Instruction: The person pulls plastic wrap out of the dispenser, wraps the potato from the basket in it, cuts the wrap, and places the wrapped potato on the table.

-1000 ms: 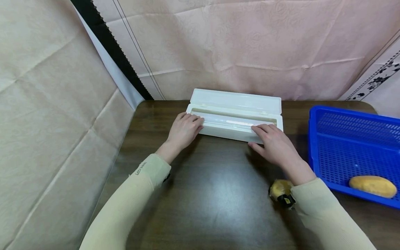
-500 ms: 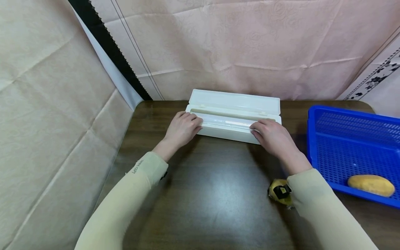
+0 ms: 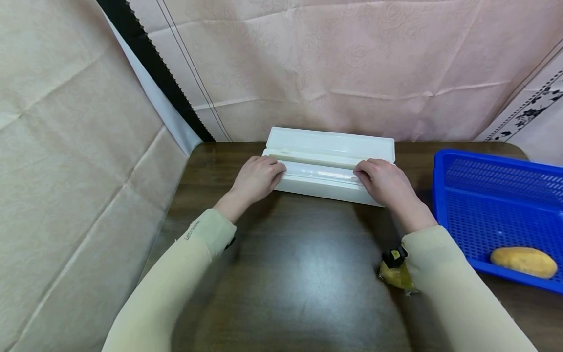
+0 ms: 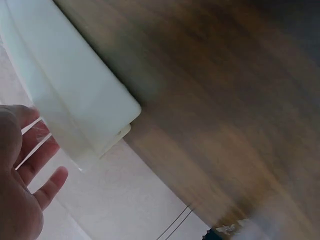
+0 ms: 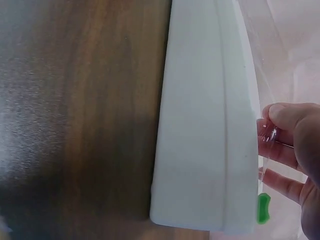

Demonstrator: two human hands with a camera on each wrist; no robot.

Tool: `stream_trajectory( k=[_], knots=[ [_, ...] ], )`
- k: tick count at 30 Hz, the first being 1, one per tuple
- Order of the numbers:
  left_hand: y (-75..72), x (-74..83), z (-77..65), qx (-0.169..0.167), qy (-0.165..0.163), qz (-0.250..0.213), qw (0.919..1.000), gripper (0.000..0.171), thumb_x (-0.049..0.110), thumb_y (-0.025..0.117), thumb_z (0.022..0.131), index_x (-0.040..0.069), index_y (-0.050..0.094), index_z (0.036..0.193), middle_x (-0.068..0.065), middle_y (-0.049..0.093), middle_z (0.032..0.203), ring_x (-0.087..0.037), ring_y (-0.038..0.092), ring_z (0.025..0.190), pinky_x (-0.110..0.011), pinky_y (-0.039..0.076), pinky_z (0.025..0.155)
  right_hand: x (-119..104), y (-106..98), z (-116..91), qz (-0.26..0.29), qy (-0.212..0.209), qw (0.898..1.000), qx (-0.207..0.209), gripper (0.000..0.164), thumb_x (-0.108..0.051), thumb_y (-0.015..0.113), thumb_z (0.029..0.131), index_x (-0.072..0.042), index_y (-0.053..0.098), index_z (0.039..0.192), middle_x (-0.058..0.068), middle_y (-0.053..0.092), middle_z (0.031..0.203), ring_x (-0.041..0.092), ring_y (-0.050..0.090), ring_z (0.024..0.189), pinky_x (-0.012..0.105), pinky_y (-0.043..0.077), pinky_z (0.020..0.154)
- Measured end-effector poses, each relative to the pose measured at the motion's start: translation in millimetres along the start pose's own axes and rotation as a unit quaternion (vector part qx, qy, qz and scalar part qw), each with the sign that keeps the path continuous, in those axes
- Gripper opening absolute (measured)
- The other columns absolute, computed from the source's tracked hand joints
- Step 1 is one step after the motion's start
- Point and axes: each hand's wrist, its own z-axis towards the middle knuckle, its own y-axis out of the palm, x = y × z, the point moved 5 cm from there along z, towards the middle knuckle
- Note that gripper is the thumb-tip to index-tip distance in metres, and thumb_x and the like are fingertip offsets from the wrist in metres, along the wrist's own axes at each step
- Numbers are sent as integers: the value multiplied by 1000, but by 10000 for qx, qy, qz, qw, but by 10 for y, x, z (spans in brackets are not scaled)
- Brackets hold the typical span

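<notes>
The clear film (image 3: 317, 171) stretches between my two hands, over the long opening of the white box (image 3: 323, 187), its edge at my fingertips rather than deep in my palms. My right hand (image 3: 388, 185) pinches it, thumb closed against the index finger, the other fingers spread loosely below; in the right wrist view the film glints across them. My left hand (image 3: 255, 181) is at the opposite end, thumb and fingers drawn close, with film showing between them; I can't tell how firmly they press. The box sits beneath the span, its lid (image 3: 332, 143) tipped open on the far side. A green piece (image 5: 263, 208) shows beside the box's end, near my right fingers. Nearer me on the brown table (image 3: 299, 274), a yellow object (image 3: 397, 276) lies partly hidden by my right sleeve (image 3: 433, 254). Farther right, a blue basket (image 3: 441, 205) holds a yellow oblong item (image 3: 524, 262).
</notes>
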Motion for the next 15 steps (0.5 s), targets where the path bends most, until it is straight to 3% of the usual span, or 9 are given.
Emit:
stream_trajectory(
  k=[8,15],
  knots=[
    [-77,-64,180,-207,-337,-171,9991,13,8,65,104,11,75,96,-8,76,89,-28,71,83,-46,56,76,45,-44,122,66,181,9993,-333,9,-4,67,103,-3,76,104,15,76,99,34,69,90,55,56,90],
    [-194,-125,341,-828,-715,-526,9926,18,10,57,109,11,73,100,-3,72,92,-21,62,82,-41,54,74,101,-119,219,223,313,9980,-504,11,-5,68,103,-1,77,108,18,77,103,35,70,92,56,57,94]
  ],
)
